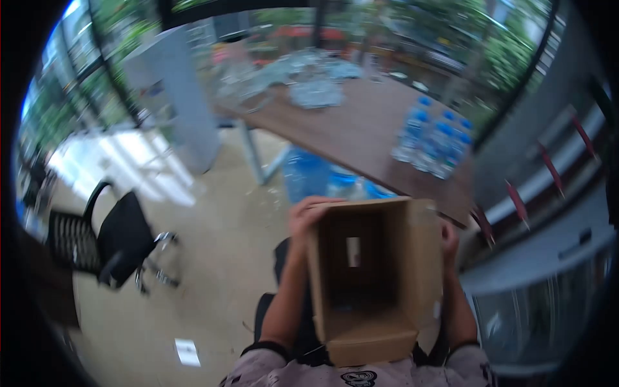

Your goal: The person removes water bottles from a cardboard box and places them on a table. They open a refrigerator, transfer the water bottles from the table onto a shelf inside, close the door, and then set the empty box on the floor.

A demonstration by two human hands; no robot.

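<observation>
An open cardboard box (425, 258) is held up in front of my chest, its opening facing me. Inside it a small white patch shows on the dark inner wall, and a flap hangs at the near edge. My left hand (308, 216) is closed on the box's upper left edge. At the right side, my right hand (449, 240) grips the box, with part of its fingers hidden behind the cardboard.
Beyond the box stands a brown table (351, 132) with blue-capped bottles (429, 138) and clear plastic items (316, 93). Large blue water bottles (306, 174) are beneath it. A black office chair (126, 235) is at left, and a white paper (187, 352) lies on the floor.
</observation>
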